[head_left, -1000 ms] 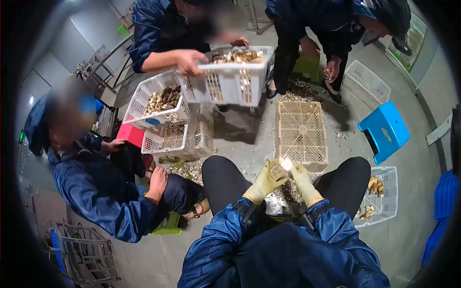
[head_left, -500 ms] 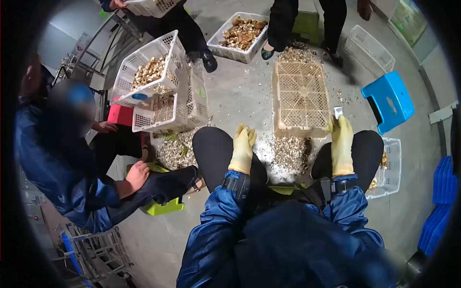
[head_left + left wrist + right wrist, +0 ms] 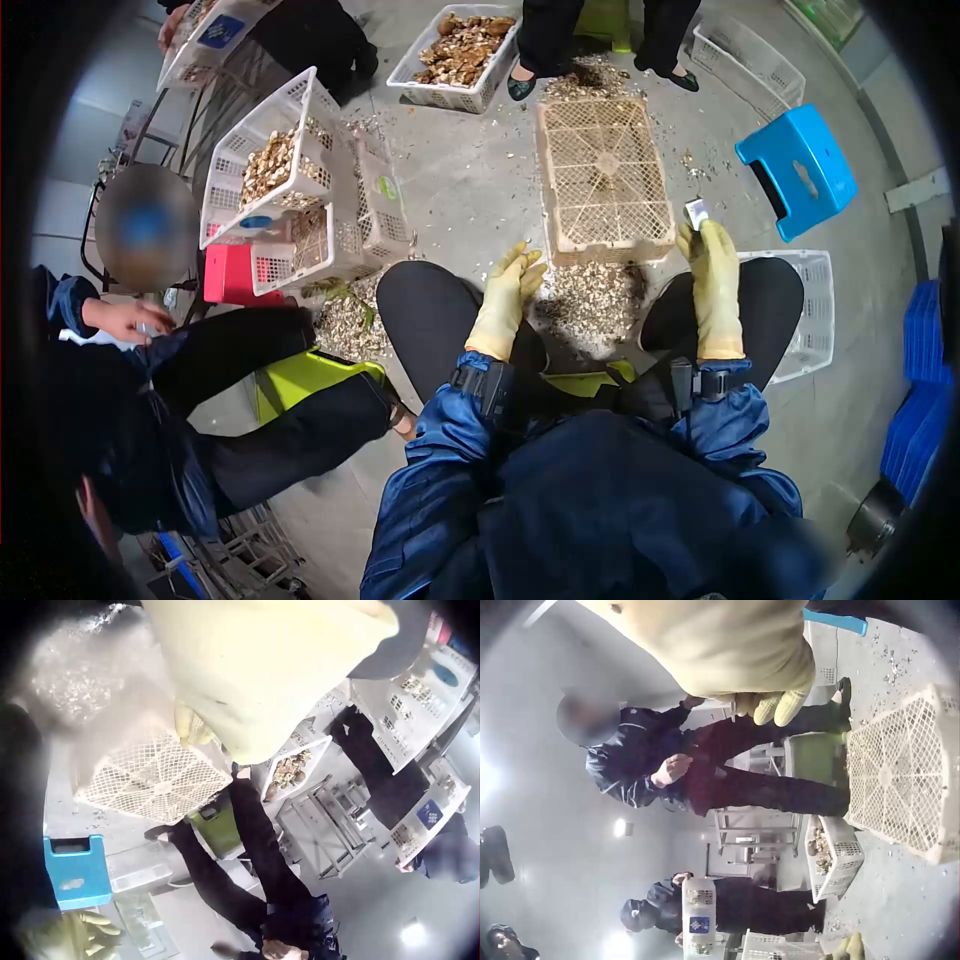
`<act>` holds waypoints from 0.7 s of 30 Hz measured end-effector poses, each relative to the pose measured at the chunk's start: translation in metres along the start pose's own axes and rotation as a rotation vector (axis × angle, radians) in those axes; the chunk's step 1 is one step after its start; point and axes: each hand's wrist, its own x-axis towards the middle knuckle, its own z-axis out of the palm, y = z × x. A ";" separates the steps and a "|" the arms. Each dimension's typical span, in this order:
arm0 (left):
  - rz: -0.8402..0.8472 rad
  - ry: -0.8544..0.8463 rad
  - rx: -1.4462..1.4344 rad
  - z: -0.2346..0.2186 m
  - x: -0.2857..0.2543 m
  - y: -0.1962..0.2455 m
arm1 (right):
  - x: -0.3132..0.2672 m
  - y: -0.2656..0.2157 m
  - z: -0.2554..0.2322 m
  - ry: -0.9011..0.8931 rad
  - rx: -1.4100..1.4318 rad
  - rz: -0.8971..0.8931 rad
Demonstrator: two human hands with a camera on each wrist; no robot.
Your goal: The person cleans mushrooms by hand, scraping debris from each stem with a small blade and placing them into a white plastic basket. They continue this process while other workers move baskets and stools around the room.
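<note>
My left hand [image 3: 508, 300], in a pale yellow glove, is held over my left thigh with loosely bent fingers and no object visible in it. Above my right knee my gloved right hand [image 3: 713, 285] pinches a small silvery object [image 3: 697, 212] at its fingertips. Between and beyond the hands an upturned cream crate [image 3: 608, 175] lies on the floor, touched by neither. Whitish and dark bits [image 3: 590, 305] are scattered at its near edge. The left glove [image 3: 262, 667] and right glove [image 3: 720, 645] fill the tops of their wrist views; the silvery object is hidden there.
White baskets [image 3: 275, 180] with brown and white pieces stand at the left, another basket [image 3: 445, 95] at the back. A blue stool [image 3: 800, 175] and a white basket [image 3: 815, 310] are at the right. A seated person's legs [image 3: 290, 430] are at the left.
My hands have parted from their position together in front of me; the right now has the silvery object. The person who carried a basket has moved back left with it. My view has shifted.
</note>
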 end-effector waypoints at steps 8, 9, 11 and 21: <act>-0.168 -0.154 0.020 0.019 0.020 -0.026 | 0.016 0.046 -0.023 -0.075 -0.405 0.115; -0.181 -0.148 0.032 0.023 0.021 -0.026 | 0.019 0.053 -0.025 -0.053 -0.422 0.166; -0.197 -0.193 0.069 0.026 0.023 -0.026 | 0.029 0.076 -0.034 -0.055 -0.383 0.190; -0.134 -0.108 0.229 0.038 0.015 -0.017 | 0.069 0.209 -0.072 0.014 -1.104 0.241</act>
